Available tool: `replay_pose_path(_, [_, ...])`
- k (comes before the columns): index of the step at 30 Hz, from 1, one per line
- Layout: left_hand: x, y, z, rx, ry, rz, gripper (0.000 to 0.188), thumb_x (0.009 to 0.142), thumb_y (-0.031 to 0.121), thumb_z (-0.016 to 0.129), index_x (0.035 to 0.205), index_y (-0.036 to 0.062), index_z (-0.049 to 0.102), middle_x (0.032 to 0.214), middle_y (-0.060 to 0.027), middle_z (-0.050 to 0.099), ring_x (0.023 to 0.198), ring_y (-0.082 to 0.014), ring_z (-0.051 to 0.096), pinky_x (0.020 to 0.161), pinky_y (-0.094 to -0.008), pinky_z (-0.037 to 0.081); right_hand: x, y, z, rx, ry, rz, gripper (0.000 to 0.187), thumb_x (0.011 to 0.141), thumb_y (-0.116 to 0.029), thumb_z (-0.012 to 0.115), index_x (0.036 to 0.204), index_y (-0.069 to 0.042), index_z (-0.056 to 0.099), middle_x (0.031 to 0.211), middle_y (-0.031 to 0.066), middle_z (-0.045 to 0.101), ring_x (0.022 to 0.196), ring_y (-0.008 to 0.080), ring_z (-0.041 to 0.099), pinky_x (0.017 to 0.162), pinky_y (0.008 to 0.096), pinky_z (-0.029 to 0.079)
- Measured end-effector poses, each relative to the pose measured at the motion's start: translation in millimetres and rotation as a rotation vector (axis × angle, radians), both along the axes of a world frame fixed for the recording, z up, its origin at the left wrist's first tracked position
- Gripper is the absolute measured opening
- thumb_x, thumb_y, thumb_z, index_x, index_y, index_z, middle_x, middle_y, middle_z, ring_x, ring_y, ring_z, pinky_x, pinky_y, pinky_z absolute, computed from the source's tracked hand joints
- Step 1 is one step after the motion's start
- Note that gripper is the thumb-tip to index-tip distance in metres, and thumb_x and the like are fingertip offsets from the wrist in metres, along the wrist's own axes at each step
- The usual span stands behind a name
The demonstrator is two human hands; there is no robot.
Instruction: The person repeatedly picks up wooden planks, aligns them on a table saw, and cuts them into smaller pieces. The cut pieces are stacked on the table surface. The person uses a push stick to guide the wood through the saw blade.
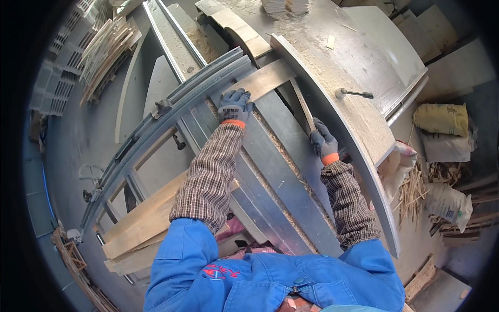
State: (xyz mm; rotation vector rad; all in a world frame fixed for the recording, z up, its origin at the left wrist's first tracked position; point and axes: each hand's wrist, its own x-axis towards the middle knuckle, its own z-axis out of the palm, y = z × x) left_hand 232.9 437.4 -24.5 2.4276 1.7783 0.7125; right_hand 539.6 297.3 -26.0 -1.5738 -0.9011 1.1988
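Note:
A flat, pale wooden board [270,81] lies across the metal saw table [275,125], its far end close to the long fence [332,88]. My left hand [236,106], in a grey-blue work glove with an orange cuff, grips the board's near left end, fingers bent over it. In the same kind of glove, my right hand [323,137] is closed round the lower end of a thin wooden strip [303,105]. That strip points up toward the board's right end, beside the fence. The saw blade cannot be made out.
Several long boards [145,223] rest at my left on the sliding frame [122,156]. A black-handled lever [358,94] stands on the sawdust-covered surface right of the fence. Sacks [442,119] and scrap sticks [413,190] lie at right; stacked wood [106,54] stands far left.

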Motion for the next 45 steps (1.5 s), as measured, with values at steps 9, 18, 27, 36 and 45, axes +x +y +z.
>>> replay_pose_path(9, [-10.0,56.6,6.9,-0.061,0.073,0.001,0.040,0.083,0.031,0.075,0.119,0.0141,0.072,0.131,-0.0057,0.066,0.122,-0.0265,0.056,0.108,-0.0377,0.044,-17.2,56.1,11.5,0.028,-0.086,-0.016,0.048,0.092,-0.012,0.065,0.138,-0.003,0.059,0.095,-0.0020,0.065,0.069,0.0031,0.051,0.063,0.0186,0.042])
replay_pose_path(18, [-27.8,45.4,15.8,-0.094,0.038,0.015,0.038,0.082,0.025,0.077,0.117,0.0120,0.073,0.131,-0.0079,0.066,0.124,-0.0301,0.055,0.109,-0.0399,0.045,-33.1,46.9,14.4,0.075,-0.211,0.035,0.050,0.090,-0.015,0.069,0.138,-0.003,0.059,0.135,0.0074,0.062,0.118,0.0135,0.056,0.101,0.0256,0.042])
replay_pose_path(27, [-24.2,12.1,13.1,-0.064,0.020,0.029,0.037,0.083,0.027,0.076,0.117,0.0119,0.073,0.132,-0.0084,0.065,0.125,-0.0308,0.054,0.110,-0.0412,0.044,-24.0,16.6,4.2,0.099,-0.209,0.047,0.049,0.092,-0.010,0.066,0.140,-0.001,0.057,0.133,0.0002,0.061,0.090,0.0048,0.059,0.080,0.0202,0.048])
replay_pose_path(36, [-23.1,10.5,6.9,-0.073,0.044,0.027,0.037,0.085,0.028,0.074,0.118,0.0124,0.072,0.133,-0.0082,0.064,0.126,-0.0296,0.054,0.110,-0.0404,0.043,-32.6,15.5,4.1,0.126,-0.212,0.036,0.048,0.091,-0.014,0.068,0.137,-0.002,0.060,0.139,0.0069,0.061,0.122,0.0145,0.057,0.104,0.0260,0.042])
replay_pose_path(45, [-52.3,15.3,-27.9,0.057,-0.010,-0.134,0.033,0.079,0.017,0.077,0.111,0.0105,0.075,0.121,-0.0084,0.071,0.112,-0.0269,0.061,0.099,-0.0376,0.052,-32.7,-49.8,12.8,-0.008,-0.211,-0.048,0.046,0.094,-0.013,0.065,0.138,-0.005,0.059,0.129,0.0034,0.063,0.098,0.0086,0.054,0.083,0.0246,0.044])
